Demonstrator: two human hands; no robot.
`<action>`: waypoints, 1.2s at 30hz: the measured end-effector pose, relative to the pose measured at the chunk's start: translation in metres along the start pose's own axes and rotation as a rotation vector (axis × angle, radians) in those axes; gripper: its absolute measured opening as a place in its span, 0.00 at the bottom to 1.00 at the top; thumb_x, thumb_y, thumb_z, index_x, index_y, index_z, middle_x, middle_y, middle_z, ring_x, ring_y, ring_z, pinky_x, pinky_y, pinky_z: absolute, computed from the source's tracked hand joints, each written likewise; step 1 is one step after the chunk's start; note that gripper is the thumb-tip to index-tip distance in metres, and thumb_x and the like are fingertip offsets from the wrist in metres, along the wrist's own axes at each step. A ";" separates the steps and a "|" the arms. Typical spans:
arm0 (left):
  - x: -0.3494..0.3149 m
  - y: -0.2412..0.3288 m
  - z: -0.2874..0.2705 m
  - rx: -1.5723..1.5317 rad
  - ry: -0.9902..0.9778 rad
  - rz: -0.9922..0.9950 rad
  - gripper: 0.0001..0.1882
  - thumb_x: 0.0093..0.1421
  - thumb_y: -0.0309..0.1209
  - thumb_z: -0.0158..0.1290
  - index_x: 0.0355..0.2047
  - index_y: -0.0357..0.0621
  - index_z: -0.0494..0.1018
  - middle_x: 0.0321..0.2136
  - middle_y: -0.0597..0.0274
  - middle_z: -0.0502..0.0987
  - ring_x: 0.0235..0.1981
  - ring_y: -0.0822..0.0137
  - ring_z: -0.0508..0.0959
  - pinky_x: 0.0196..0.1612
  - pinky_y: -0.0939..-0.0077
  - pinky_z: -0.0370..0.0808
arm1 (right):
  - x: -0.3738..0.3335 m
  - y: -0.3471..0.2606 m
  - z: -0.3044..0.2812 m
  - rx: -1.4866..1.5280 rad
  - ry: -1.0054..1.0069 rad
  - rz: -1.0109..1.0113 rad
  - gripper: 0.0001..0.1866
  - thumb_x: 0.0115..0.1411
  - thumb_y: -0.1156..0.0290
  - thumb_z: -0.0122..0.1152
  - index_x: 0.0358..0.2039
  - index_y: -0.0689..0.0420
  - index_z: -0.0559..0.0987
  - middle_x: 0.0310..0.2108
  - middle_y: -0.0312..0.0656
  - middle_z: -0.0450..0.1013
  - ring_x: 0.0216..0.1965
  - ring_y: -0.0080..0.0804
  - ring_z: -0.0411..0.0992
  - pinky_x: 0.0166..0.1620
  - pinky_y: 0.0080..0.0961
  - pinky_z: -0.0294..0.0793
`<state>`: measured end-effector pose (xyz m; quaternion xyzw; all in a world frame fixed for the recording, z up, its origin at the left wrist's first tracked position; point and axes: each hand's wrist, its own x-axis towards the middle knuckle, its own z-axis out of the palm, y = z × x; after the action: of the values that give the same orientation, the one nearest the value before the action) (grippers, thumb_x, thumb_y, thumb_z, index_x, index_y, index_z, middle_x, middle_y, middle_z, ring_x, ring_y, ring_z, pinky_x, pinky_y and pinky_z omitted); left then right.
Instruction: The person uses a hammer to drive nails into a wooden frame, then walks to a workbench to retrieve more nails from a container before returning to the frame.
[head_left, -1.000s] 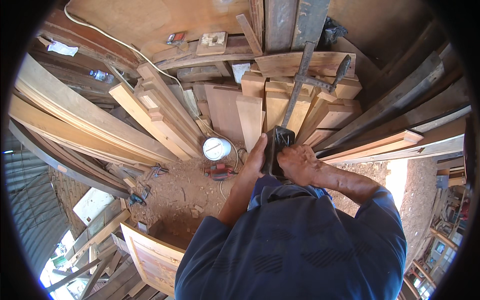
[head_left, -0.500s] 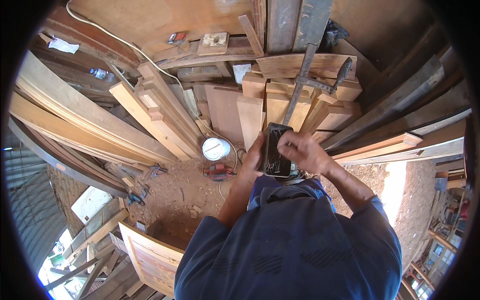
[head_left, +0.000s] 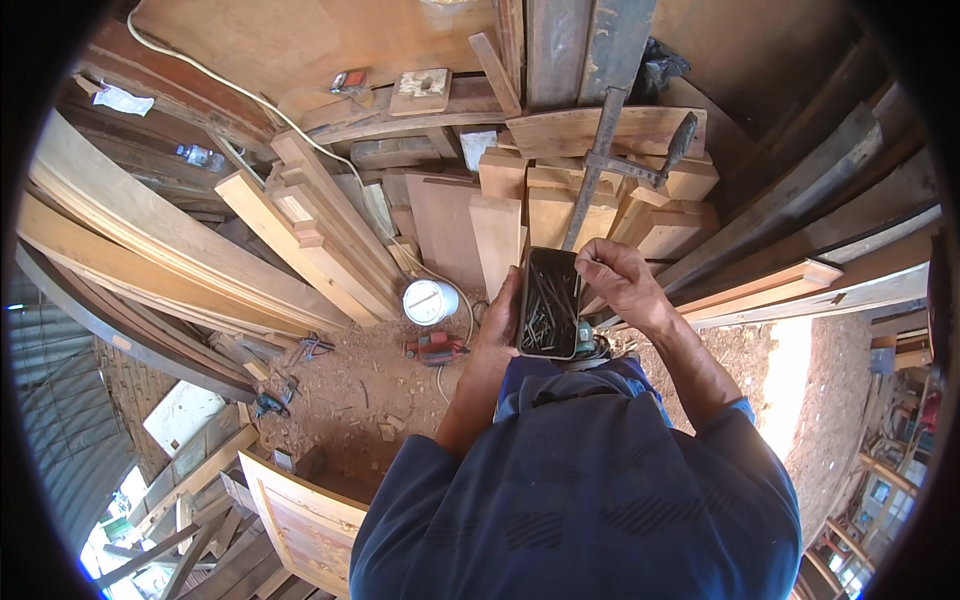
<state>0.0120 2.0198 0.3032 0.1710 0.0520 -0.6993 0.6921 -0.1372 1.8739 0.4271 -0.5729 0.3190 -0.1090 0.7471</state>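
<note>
My left hand [head_left: 500,312] is closed around the left side of a black, open-topped rectangular box [head_left: 527,345]. Many loose thin metal nails [head_left: 548,312] lie jumbled inside it. The box is close in front of my body. At its upper right rim, my right hand [head_left: 622,285] has thumb and fingertips pinched together. A thin, pale sliver that looks like a nail shows just under those fingertips; most of it is hidden.
Beyond the box, a metal bar clamp [head_left: 596,165] lies across stacked wood blocks [head_left: 570,212]. To the left are a white bucket [head_left: 430,302], a red power tool [head_left: 436,348] and long boards [head_left: 170,225]. A wooden panel [head_left: 300,510] stands at lower left.
My right hand has moved from over the box to its upper right edge, fingers now pinched. The box has tipped so its nails show clearly; my left hand still holds it.
</note>
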 end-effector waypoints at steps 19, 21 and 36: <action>-0.001 0.009 0.018 0.123 -0.020 0.002 0.31 0.72 0.54 0.40 0.59 0.40 0.68 0.50 0.52 0.78 0.48 0.61 0.81 0.51 0.65 0.80 | 0.000 -0.012 0.035 -1.316 -0.435 -0.430 0.05 0.53 0.71 0.60 0.32 0.55 0.79 0.31 0.44 0.73 0.39 0.46 0.76 0.43 0.43 0.76; 0.001 0.008 0.014 0.114 -0.024 0.012 0.31 0.72 0.54 0.40 0.59 0.40 0.68 0.50 0.52 0.78 0.48 0.61 0.81 0.51 0.65 0.79 | 0.003 -0.005 0.036 -1.312 -0.439 -0.451 0.05 0.53 0.71 0.60 0.32 0.55 0.79 0.31 0.44 0.73 0.39 0.46 0.76 0.43 0.44 0.76; 0.001 0.011 0.011 0.055 0.023 0.035 0.31 0.72 0.54 0.40 0.59 0.39 0.67 0.46 0.51 0.80 0.43 0.61 0.83 0.45 0.65 0.83 | 0.004 0.001 0.015 -0.335 -0.070 -0.181 0.02 0.63 0.78 0.59 0.34 0.62 0.79 0.26 0.35 0.73 0.28 0.19 0.69 0.32 0.23 0.70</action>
<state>0.0208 2.0145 0.3151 0.1989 0.0374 -0.6864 0.6985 -0.1254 1.8844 0.4271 -0.7189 0.2538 -0.1013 0.6392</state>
